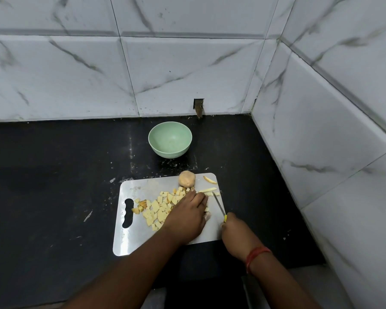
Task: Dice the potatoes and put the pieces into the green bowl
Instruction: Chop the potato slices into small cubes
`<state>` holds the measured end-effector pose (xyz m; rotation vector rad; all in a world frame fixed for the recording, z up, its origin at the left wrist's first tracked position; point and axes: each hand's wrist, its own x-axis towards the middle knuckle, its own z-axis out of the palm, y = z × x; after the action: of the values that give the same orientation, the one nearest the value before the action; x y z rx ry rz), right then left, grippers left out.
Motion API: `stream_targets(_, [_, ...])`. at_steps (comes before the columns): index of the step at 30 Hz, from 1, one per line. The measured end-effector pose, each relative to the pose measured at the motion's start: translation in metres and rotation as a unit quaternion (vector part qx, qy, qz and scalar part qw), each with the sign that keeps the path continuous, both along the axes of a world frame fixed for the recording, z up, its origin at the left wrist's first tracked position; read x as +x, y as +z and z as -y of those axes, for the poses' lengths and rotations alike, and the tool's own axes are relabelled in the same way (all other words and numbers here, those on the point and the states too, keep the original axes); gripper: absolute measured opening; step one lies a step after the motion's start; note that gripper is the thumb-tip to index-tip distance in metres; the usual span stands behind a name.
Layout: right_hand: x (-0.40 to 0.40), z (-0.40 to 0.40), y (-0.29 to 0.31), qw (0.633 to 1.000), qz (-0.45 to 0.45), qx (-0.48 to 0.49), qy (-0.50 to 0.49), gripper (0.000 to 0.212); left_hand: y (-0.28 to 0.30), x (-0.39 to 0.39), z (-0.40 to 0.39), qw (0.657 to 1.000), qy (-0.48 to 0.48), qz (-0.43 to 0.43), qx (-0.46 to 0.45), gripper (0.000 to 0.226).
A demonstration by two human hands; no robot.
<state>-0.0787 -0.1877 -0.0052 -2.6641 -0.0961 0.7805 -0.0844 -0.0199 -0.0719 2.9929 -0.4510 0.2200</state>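
The fingers (200, 197) of the left hand (187, 214) lie flat and extended, pressing down on potato strips (210, 190) at the far right of the steel cutting board (125, 241), while the right hand (234, 233) is clenched round the yellow handle of a knife (218, 205). The blade slants away from the right hand, its tip just beside the strips' free ends. The strips run left-right, so the next cut likely crosses them; the left fingertips sit close to the blade. Pale yellow potato cubes (158, 208) are heaped left of that hand, a whole peeled potato (187, 179) rests at the far edge, and the green bowl (169, 139) stands empty on the tabletop beyond.
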Motion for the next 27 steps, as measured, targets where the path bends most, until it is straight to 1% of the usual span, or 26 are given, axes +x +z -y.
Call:
stream_targets(2, [0.001, -0.004, -0.002, 1.0, -0.004, -0.009, 0.012, 0.024, 0.0, -0.002, -0.002, 1.0, 0.004, -0.001, -0.011, 0.06])
stream_targets(5, [0.003, -0.008, -0.005, 0.999, -0.006, -0.027, 0.034, 0.022, 0.0, -0.004, 0.0, 1.0, 0.018, 0.006, -0.003, 0.059])
stream_targets(9, [0.005, -0.011, -0.003, 0.998, -0.008, -0.019, 0.056, 0.028, -0.001, -0.003, 0.0, 1.0, 0.02, 0.007, 0.004, 0.057])
stream_targets(14, [0.007, -0.02, -0.01, 0.996, -0.015, -0.07, 0.053, 0.027, -0.003, -0.002, -0.002, 1.0, 0.02, 0.004, 0.007, 0.056])
stream_targets(20, [-0.001, -0.009, -0.012, 0.997, -0.031, -0.043, 0.056, 0.028, -0.006, -0.003, 0.0, 1.0, 0.025, 0.002, 0.008, 0.059])
stream_targets(23, [-0.006, -0.003, -0.01, 0.997, -0.038, -0.048, 0.051, 0.022, -0.006, -0.003, 0.0, 1.0, 0.026, 0.0, 0.012, 0.06])
stream_targets(27, [0.0, -0.004, -0.003, 1.0, -0.018, -0.006, 0.023, 0.016, -0.007, -0.004, -0.001, 1.0, 0.024, 0.005, 0.006, 0.061])
